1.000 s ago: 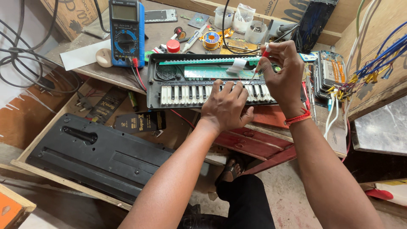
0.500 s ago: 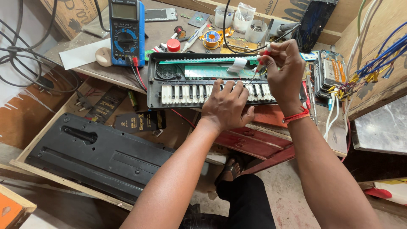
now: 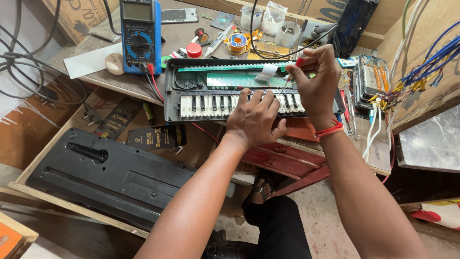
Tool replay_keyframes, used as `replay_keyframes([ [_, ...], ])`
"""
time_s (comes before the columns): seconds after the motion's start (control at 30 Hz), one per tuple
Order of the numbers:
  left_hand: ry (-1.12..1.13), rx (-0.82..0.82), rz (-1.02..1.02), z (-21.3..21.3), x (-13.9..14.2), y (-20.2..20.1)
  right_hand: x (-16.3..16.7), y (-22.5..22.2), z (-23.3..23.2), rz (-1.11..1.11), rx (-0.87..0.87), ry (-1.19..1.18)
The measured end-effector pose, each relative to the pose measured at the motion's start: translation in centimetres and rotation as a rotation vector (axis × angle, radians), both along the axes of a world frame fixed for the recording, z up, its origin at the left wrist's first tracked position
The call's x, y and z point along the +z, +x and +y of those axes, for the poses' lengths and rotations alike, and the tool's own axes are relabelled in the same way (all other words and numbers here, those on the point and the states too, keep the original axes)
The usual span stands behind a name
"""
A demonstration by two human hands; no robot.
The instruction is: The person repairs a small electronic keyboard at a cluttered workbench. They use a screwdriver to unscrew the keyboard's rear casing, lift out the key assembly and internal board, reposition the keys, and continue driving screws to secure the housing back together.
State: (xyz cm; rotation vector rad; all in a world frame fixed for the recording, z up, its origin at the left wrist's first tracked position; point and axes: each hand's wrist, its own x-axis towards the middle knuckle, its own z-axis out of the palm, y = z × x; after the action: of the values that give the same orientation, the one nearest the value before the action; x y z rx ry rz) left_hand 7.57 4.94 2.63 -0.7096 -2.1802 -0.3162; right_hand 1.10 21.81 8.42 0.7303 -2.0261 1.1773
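A small electronic keyboard point(image 3: 206, 91) lies opened on the wooden workbench, its green circuit board point(image 3: 230, 79) and a white ribbon cable exposed. My left hand point(image 3: 254, 120) rests on the white and black keys at the front right, fingers spread over them. My right hand point(image 3: 314, 79) holds a red-handled screwdriver point(image 3: 293, 71) upright, its thin tip down on the board just behind the keys. A red band circles my right wrist.
A blue multimeter point(image 3: 140, 36) with red and black leads stands left of the keyboard. A solder spool point(image 3: 237, 43), plastic cups and small parts lie behind. A black keyboard cover point(image 3: 110, 177) sits on a lower shelf at left. Blue and yellow wires point(image 3: 426, 62) hang at right.
My head has shifted slightly, so the bench sits a little lower in view. Both hands stay on the keyboard, the screwdriver still at the board.
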Motion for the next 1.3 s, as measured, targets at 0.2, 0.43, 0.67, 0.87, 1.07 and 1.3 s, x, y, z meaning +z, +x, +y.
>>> replay_keyframes([
  [0.2, 0.005, 0.001, 0.022, 0.0, 0.1, 0.0, -0.4, 0.4, -0.2, -0.004, 0.244, -0.033],
  [0.43, -0.003, 0.012, 0.001, 0.1, 0.1, 0.2, -0.3, 0.0, 0.1, 0.009, 0.04, -0.021],
  [0.67, -0.006, 0.019, 0.02, 0.1, 0.0, 0.1, -0.7, -0.8, 0.7, -0.082, 0.227, -0.17],
  [0.87, 0.021, 0.014, 0.041, 0.2, 0.1, 0.0, -0.6, -0.8, 1.1, -0.024, 0.177, -0.085],
  [1.07, 0.034, 0.002, 0.036, 0.1, 0.2, 0.2, -1.0, -0.2, 0.9, -0.07, 0.112, -0.225],
  [1.3, 0.016, 0.014, 0.03, 0.1, 0.2, 0.0, -1.3, 0.1, 1.4, -0.026, 0.261, -0.155],
])
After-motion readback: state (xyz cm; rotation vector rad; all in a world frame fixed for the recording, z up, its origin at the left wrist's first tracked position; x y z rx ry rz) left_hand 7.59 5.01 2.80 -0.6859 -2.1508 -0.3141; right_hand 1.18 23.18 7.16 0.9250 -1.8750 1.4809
